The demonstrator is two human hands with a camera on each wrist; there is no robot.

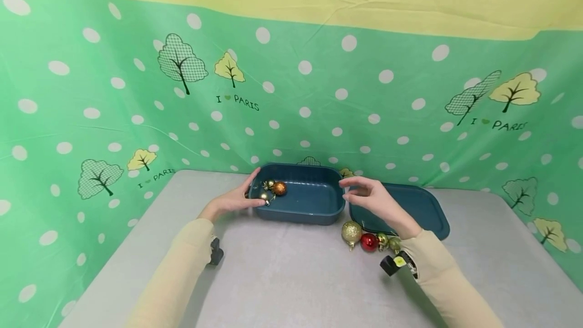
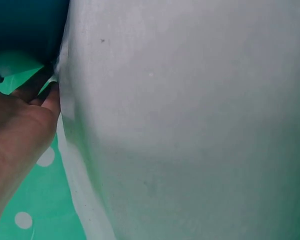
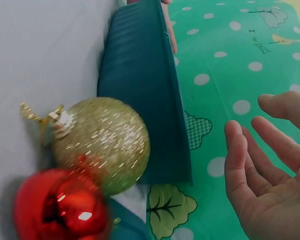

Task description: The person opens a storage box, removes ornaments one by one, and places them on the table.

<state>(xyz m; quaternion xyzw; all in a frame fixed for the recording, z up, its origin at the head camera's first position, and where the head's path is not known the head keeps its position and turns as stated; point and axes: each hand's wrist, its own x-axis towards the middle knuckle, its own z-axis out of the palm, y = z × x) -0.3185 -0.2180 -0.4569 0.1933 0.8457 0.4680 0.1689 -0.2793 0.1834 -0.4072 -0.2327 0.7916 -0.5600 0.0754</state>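
Observation:
A dark blue rectangular box point(image 1: 298, 217) stands on the table with its top uncovered. My left hand point(image 1: 231, 199) grips its left end, the thumb at the front rim and the fingers along the side wall. Inside, at that end, lie a copper-orange bauble point(image 1: 280, 188) and several small gold baubles point(image 1: 264, 196). My right hand point(image 1: 371, 200) is just off the box's right end with thumb and fingers spread apart, nothing between them. Below it on the table sit a glittery gold bauble point(image 3: 102, 142) and a shiny red bauble point(image 3: 62, 207).
A flat blue lid point(image 1: 421, 206) lies right of the box, partly under the right forearm in the head view. Small green-gold baubles point(image 1: 381, 240) rest beside the red one, by its front edge. A green dotted curtain point(image 1: 305, 90) hangs behind the grey-covered table point(image 1: 282, 277).

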